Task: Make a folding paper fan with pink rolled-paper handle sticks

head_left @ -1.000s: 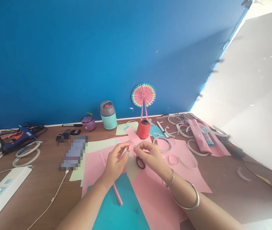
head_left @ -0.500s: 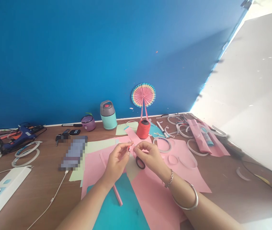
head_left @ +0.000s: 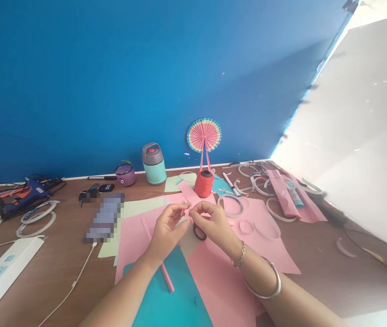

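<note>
My left hand is closed over the pink paper, its fingers curled and its thumb a little apart from them. A small pinkish-red bit shows at its fingertips, too small to name. Close beside it, my right hand pinches with thumb and forefinger; what lies in the pinch is hidden. Below the right fingers a dark scissors handle loop lies on the paper. Under both hands are pink paper sheets and a teal sheet. A folded pink paper strip lies beneath my left wrist.
Behind the hands stands a red thread spool with a pleated paper fan above it. A teal jar, purple cup and phone are leftward. Tape rolls lie right; a glue gun lies far left.
My left thumb has moved away from its fingers, down and to the right. The right hand keeps its pinch in nearly the same place.
</note>
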`<state>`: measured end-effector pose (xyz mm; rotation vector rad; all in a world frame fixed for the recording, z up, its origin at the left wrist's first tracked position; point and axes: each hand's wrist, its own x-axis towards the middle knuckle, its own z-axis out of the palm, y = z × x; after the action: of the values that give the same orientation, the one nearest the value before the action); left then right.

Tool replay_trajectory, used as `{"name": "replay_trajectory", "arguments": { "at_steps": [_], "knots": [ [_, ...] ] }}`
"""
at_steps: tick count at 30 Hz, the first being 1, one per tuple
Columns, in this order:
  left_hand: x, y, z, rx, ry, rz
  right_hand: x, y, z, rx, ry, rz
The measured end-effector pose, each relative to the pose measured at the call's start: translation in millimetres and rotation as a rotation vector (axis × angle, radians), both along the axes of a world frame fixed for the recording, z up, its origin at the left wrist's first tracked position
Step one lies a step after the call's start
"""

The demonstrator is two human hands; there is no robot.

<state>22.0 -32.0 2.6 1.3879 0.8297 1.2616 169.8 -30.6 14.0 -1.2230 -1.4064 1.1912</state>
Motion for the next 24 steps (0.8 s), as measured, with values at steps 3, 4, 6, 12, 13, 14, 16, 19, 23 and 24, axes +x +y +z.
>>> {"name": "replay_trajectory", "arguments": {
  "at_steps": [3,4,6,12,13,14,16,19,23,24],
  "knots": [
    [1.5,0.3,-2.0,-0.01,-0.001,0.027,-0.2,0.2,-0.5,-0.012,-0.001,0.008],
    [1.8,0.4,-2.7,-0.013,0.001,0.04,-0.3,0.3,-0.2,-0.003,-0.012,0.003],
    [2.2,0.4,-3.9,-0.02,0.003,0.062,-0.6,0.1,0.6,0.033,-0.048,-0.012],
    [2.7,0.7,-4.0,-0.021,-0.009,0.08,-1.0,-0.5,1.6,0.049,-0.076,-0.006],
    [2.7,0.8,-3.5,-0.022,-0.01,0.077,-0.9,-0.3,1.3,0.05,-0.075,-0.006],
    [2.5,1.0,-3.1,-0.023,-0.007,0.07,-0.7,-0.2,1.1,0.053,-0.074,-0.008],
    [1.4,1.9,-2.6,-0.024,0.008,0.049,-0.1,0.2,1.0,0.05,-0.061,-0.008],
    [-1.6,4.6,-3.8,-0.025,0.046,0.037,0.9,0.1,2.3,0.013,-0.02,0.018],
    [-7.7,9.6,-5.6,-0.003,0.073,0.051,2.4,-1.3,7.1,-0.033,0.013,0.082],
    [-9.3,10.8,-5.4,0.004,0.075,0.06,2.9,-1.8,8.6,-0.036,0.024,0.103]
  ]
}}
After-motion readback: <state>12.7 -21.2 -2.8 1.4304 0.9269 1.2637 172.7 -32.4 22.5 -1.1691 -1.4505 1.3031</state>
